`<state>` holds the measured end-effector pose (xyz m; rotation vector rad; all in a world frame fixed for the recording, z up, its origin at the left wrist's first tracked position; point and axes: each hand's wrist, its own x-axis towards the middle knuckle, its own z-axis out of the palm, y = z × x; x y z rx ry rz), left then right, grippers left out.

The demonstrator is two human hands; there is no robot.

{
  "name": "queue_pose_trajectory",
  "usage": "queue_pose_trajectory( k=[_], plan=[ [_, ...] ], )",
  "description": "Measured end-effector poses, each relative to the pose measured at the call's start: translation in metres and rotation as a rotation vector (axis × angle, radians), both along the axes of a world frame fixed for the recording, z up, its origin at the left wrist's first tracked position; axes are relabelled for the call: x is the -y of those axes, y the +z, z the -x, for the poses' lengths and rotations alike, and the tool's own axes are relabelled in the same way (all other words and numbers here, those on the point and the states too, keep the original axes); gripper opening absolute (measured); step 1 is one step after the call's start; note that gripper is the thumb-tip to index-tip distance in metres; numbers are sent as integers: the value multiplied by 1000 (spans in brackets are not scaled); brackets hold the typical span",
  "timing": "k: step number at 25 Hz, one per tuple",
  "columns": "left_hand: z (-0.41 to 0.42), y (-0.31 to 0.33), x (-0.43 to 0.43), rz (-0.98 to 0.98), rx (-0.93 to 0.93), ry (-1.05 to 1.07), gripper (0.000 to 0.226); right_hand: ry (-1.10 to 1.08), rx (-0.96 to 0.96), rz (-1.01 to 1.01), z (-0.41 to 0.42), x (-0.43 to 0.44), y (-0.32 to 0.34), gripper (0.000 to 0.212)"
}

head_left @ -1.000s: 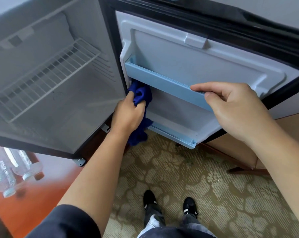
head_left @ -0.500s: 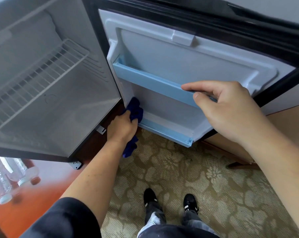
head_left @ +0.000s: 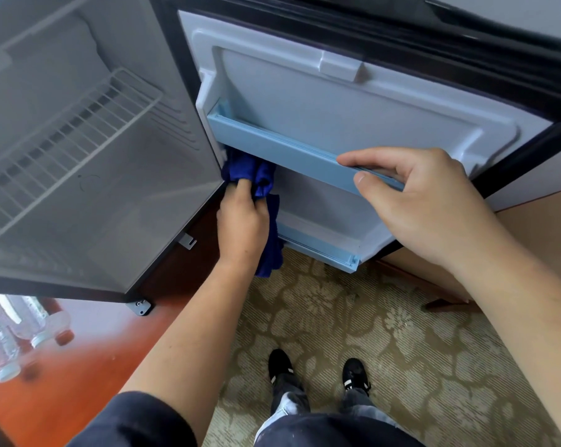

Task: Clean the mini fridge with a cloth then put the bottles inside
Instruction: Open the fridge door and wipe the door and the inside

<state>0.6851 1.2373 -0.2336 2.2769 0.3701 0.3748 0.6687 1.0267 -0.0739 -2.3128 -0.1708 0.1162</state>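
Observation:
The mini fridge (head_left: 117, 195) stands open, its inside bare but for a white wire shelf (head_left: 63, 150). Its door (head_left: 337, 101) swings out to the right, with two light blue rails. My left hand (head_left: 242, 225) grips a dark blue cloth (head_left: 256, 175) against the door's inner panel, just under the left end of the upper rail (head_left: 288, 150). My right hand (head_left: 424, 201) holds the right end of that rail, thumb in front and fingers over the top. Clear plastic bottles (head_left: 24, 330) lie at the lower left.
The bottles rest on a glossy red-brown wooden surface (head_left: 63, 382). Below is patterned beige carpet (head_left: 369, 317) with my two black shoes (head_left: 317, 372). A light wooden cabinet (head_left: 537, 227) stands to the right of the door.
My left hand has moved the cloth back up from the lower rail to just under the upper rail. My right hand has kept its hold on the upper rail.

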Motion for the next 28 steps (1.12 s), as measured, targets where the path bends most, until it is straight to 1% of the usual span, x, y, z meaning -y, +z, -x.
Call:
queue_pose_trajectory(
  k=[3, 5, 7, 10, 12, 14, 18, 19, 21, 23, 25, 28],
  plan=[
    [-2, -16, 6, -86, -116, 20, 13, -2, -1, -4, -1, 2, 0, 26],
    [2, -29, 6, -78, -327, -5, 16, -2, -8, -4, 0, 2, -1, 26],
    [0, -34, 2, -19, -578, -32, 30, 3, -13, -2, 3, 0, -1, 26],
    [-21, -30, -2, -1, -775, -55, 52, 7, -14, 24, 7, -3, -1, 28],
    [-40, -23, -1, -75, -908, -127, 55, 1, -25, 32, 7, -3, 0, 28],
    [-56, -15, 5, -201, -1006, -253, 47, -5, -25, 34, 5, -2, 1, 28],
    [-71, -12, 30, -380, -1097, -483, 22, 9, -31, 20, -1, 3, 4, 28],
    [-72, -11, 38, -418, -1109, -522, 20, 12, -40, 19, -2, 4, 4, 29],
    [-73, -9, 55, -483, -1131, -614, 28, 17, -54, 20, -3, 5, 5, 30],
    [-70, -11, 73, -444, -1144, -697, 35, 19, -48, 23, -4, 5, 4, 30],
    [-63, -26, 89, -384, -1139, -761, 42, 22, -42, 28, -5, 4, 5, 31],
    [-54, -50, 106, -245, -1107, -860, 54, 28, -51, 18, -5, 4, 3, 31]
  ],
)
